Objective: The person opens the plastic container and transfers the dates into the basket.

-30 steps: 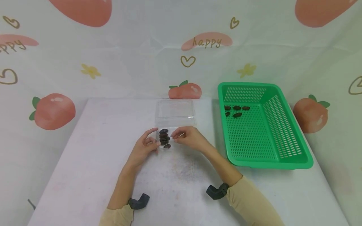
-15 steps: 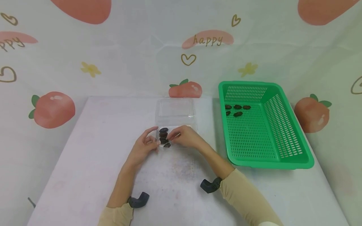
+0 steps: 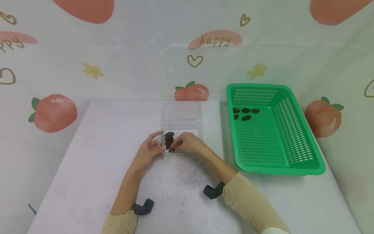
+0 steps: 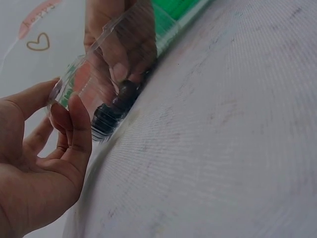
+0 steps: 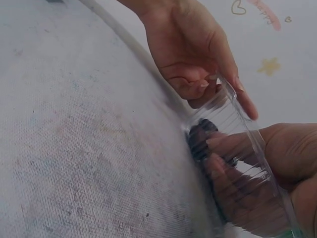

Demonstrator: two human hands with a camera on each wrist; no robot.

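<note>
A clear plastic clamshell box [image 3: 198, 134] stands on the table with its lid [image 3: 182, 112] laid back. Brown, glossy dates [image 3: 169, 134] lie in a column along its left side. My left hand [image 3: 147, 152] holds the box's left wall, thumb and fingers at the rim in the left wrist view. Inside the box, my right hand [image 3: 188, 143] reaches down and pinches a date [image 3: 171, 150] at the near left corner. Through the clear wall in the right wrist view, the right thumb and fingertips [image 5: 215, 144] show against the dark dates. The fingers partly hide that date.
To the right stands a green plastic basket [image 3: 279, 169] with slotted walls; several dates [image 3: 246, 118] lie at its far left. A white curtain [image 3: 131, 65] printed with fruit rises behind the table [image 3: 96, 169]. Dark wrist cameras [image 3: 143, 207] sit on both forearms.
My right hand has moved left and down into the box, from beside the dates to the nearest one. The left hand stays at the box's left side.
</note>
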